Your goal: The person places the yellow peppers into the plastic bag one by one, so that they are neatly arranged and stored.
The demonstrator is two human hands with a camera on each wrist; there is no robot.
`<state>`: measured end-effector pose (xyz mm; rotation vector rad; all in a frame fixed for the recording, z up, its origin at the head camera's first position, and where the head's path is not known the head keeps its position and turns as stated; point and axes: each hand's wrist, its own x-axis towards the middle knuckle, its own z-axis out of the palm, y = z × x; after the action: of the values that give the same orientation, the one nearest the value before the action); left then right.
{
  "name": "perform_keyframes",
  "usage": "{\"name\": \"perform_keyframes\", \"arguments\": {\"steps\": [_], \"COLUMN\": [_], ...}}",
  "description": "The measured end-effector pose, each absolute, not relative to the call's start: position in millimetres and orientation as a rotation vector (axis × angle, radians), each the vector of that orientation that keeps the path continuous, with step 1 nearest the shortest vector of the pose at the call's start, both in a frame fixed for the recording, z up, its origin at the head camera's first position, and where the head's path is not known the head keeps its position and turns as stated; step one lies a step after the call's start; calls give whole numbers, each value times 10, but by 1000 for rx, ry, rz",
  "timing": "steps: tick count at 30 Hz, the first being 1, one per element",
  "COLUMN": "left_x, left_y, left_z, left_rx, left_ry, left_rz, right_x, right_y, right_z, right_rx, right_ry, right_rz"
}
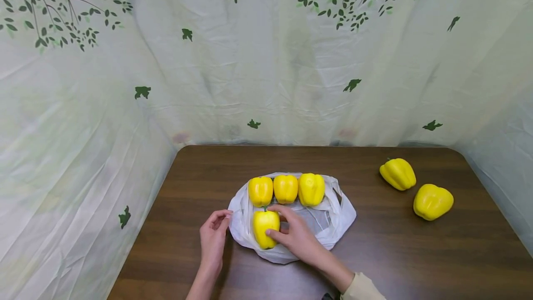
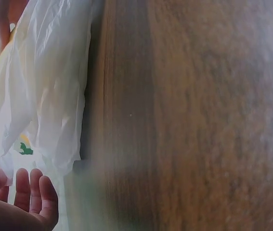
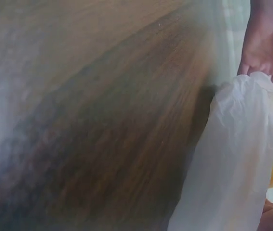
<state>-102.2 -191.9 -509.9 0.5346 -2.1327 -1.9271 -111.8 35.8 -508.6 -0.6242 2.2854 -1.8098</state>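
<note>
A white plastic bag [image 1: 343, 212] lies spread on the table with its mouth facing up. Three yellow bell peppers stand in a row along its far side: a left one [image 1: 260, 191], a middle one [image 1: 285, 189] and a right one [image 1: 311, 190]. My right hand [image 1: 297, 237] grips another yellow bell pepper [image 1: 265, 228] between thumb and fingers, over the near left part of the bag. At the bag's left edge, my left hand [image 1: 214, 235] pinches the plastic between thumb and index finger; its other fingers are loosely bent in the left wrist view.
Two more yellow bell peppers, one farther back [image 1: 398, 174] and one nearer [image 1: 433, 202], lie on the right side of the brown wooden table [image 1: 374, 263]. A pale curtain [image 1: 270, 59] with printed leaves hangs behind the table's far edge and along its sides.
</note>
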Motion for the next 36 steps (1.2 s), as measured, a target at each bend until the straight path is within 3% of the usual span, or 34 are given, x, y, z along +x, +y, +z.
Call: {"name": "perform_keyframes", "arguments": {"steps": [36], "left_x": [-1019], "left_y": [-1922], "left_z": [-5084], "left_rx": [549], "left_ry": [-2155], "left_rz": [-1918], "right_x": [-1133], "right_y": [361], "right_z": [-5117], "right_rx": [-578], "right_ry": [2326], "right_rz": [-1676]}}
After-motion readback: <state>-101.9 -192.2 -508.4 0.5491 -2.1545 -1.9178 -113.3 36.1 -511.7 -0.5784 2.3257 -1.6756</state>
